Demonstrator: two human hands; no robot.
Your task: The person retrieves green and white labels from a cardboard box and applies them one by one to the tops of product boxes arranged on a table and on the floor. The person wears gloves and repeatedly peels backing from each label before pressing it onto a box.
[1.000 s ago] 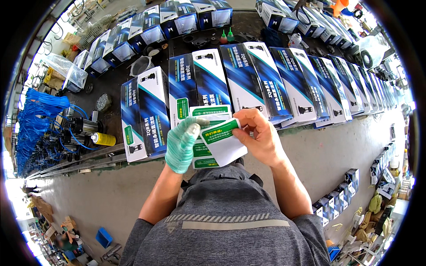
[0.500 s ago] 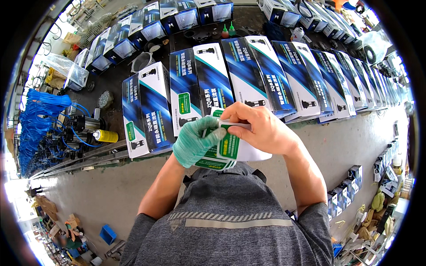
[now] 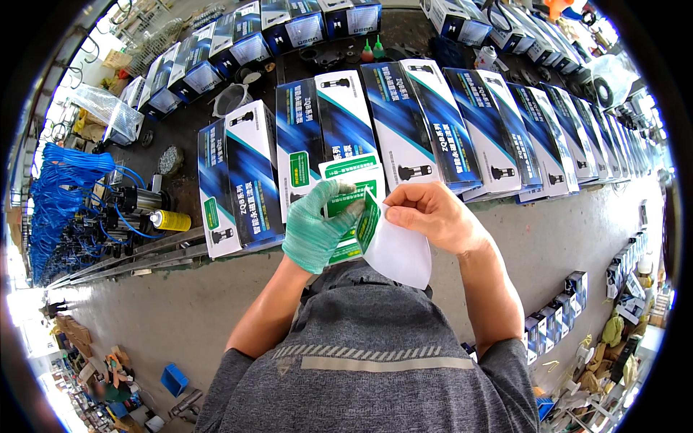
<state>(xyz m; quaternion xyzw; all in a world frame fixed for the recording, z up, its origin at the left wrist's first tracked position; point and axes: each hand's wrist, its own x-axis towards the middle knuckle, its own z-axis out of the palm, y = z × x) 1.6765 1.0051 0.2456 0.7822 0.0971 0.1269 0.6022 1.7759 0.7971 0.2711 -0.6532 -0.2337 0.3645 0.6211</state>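
Note:
My left hand, in a light green knitted glove, is closed on several green-and-white label sheets fanned out over the table's near edge. The bare fingertips of my right hand pinch the edge of a white backing sheet, its blank side showing. A green label bends up between the two hands, beside that white sheet. Whether it has come off the backing I cannot tell. Just beyond my hands lie blue, black and white cartons; the left carton and the carton beside it each bear a green label.
More cartons run along the table to the right, and others stand at the back. A yellow can lies near motors and blue cables at left. Two small bottles stand behind the front row.
The white sheet now hangs lower and curls away from the labels, with my right hand slightly farther right and lower. The label sheets in my left hand have fanned farther out.

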